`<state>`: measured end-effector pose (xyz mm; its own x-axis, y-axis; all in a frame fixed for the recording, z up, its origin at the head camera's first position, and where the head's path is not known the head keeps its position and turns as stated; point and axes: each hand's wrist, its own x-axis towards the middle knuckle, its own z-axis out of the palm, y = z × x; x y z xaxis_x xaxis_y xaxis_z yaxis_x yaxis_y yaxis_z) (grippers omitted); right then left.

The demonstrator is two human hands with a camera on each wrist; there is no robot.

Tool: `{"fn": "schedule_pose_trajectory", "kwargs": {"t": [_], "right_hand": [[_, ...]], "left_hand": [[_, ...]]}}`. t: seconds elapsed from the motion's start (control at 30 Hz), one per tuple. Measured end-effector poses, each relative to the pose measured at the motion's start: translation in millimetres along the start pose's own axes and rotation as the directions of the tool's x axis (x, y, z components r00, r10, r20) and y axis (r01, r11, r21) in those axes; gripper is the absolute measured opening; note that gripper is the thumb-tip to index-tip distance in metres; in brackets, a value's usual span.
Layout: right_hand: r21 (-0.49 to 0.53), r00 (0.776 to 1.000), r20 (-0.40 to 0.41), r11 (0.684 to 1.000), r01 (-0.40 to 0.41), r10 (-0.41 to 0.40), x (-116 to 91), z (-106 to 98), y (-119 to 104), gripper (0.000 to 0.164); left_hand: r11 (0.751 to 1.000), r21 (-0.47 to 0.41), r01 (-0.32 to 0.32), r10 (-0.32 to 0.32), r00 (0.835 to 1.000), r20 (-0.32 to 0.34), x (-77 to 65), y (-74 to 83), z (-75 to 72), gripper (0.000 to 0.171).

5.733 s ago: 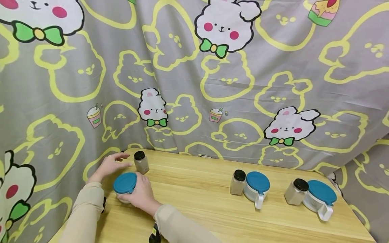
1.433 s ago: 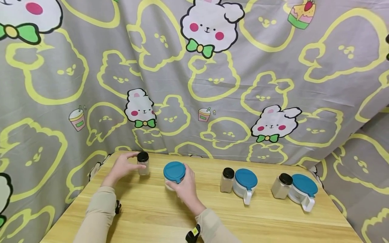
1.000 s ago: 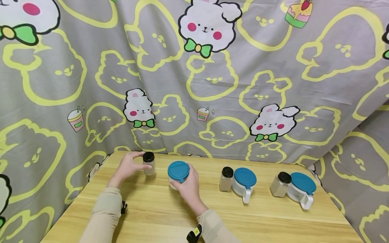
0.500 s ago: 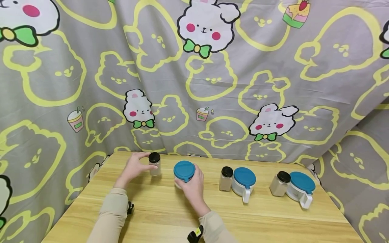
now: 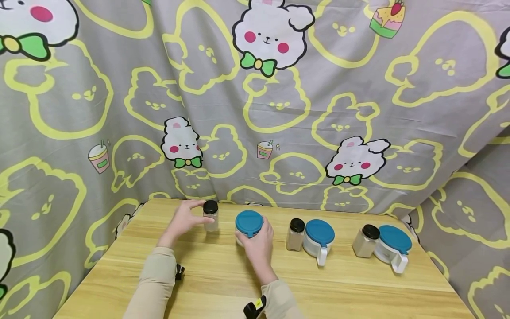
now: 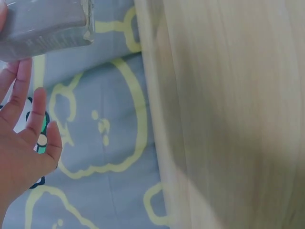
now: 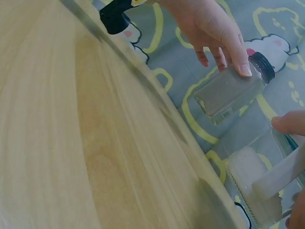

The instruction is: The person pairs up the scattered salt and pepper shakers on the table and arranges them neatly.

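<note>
My left hand point(image 5: 184, 220) holds a clear spice jar point(image 5: 211, 212) with a black lid between thumb and fingers, left of centre on the wooden table. In the left wrist view, the jar's glass base point(image 6: 47, 28) shows at the top corner, above spread lower fingers. To the right, my right hand point(image 5: 260, 243) grips a blue-lidded seasoning pot point(image 5: 249, 222), thumb at its front and fingers round its right side. Its clear body point(image 7: 252, 179) with white contents and a white handle point(image 7: 281, 174) shows in the right wrist view. Both lids are on.
Right of my hands, another black-lidded jar point(image 5: 295, 239) stands beside a blue-lidded pot point(image 5: 318, 232) with a white handle. Farther right is a similar pair, a jar point(image 5: 365, 246) and a pot point(image 5: 393, 241). A patterned grey curtain point(image 5: 239, 110) hangs behind the table point(image 5: 223, 274).
The blue-lidded pot has moved from the far left towards the middle in my right hand. My left hand has taken hold of the spice jar and moved it rightward behind the pot.
</note>
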<state>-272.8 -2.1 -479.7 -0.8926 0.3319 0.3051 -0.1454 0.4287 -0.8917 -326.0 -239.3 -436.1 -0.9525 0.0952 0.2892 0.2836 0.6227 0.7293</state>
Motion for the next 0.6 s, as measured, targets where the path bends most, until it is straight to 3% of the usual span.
{"fn": "schedule_pose_trajectory", "kwargs": {"t": [0.3,0.6], "right_hand": [[-0.018,0.997,-0.079,1.000,-0.005,0.004,3.6,-5.0,4.6,0.094],[-0.054,0.997,-0.081,0.998,-0.015,0.011,5.1,-9.9,6.4,0.096]], "left_hand": [[1.000,-0.030,0.004,-0.003,1.000,0.021,1.2,7.4,8.1,0.079],[1.000,-0.022,-0.014,0.015,1.000,0.024,-0.5,14.5,17.6,0.077]]}}
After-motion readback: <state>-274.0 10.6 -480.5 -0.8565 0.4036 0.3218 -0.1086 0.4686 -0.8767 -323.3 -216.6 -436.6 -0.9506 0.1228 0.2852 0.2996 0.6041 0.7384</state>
